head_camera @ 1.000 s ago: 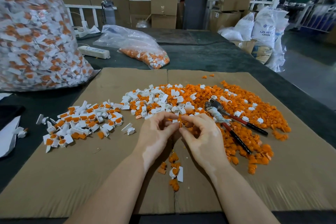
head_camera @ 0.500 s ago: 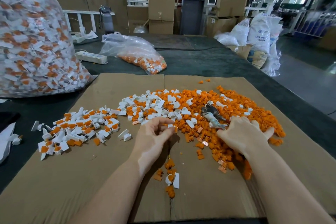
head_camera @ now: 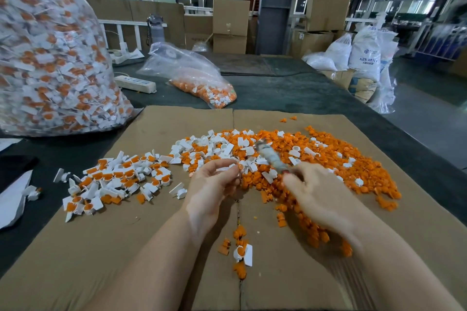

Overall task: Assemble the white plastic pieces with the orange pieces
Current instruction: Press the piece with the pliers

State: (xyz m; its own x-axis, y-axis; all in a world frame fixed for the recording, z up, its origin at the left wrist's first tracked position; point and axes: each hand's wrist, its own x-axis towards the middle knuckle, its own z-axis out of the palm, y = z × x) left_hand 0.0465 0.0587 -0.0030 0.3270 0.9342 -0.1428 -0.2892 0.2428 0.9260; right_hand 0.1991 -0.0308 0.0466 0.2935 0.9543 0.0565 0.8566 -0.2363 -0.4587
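A white piece [head_camera: 243,255] with an orange plug lies nearest on the cardboard [head_camera: 75,247]. The left hand [head_camera: 209,189] pinches a small white piece. The blurry right hand [head_camera: 321,199] grips pliers [head_camera: 270,156]. Orange pieces [head_camera: 336,159] lie beyond. Far sack [head_camera: 366,58] reads "ABS".

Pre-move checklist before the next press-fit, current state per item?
1. Left hand pinches a white piece: ok.
2. Right hand grips the pliers: cannot tell, motion blur.
3. Orange insert seated in that piece: cannot tell, too small.
4. Loose orange pieces within reach: ok.
5. Finished pile kept apart, on the left: ok.
6. Cardboard lies flat under the work: ok.
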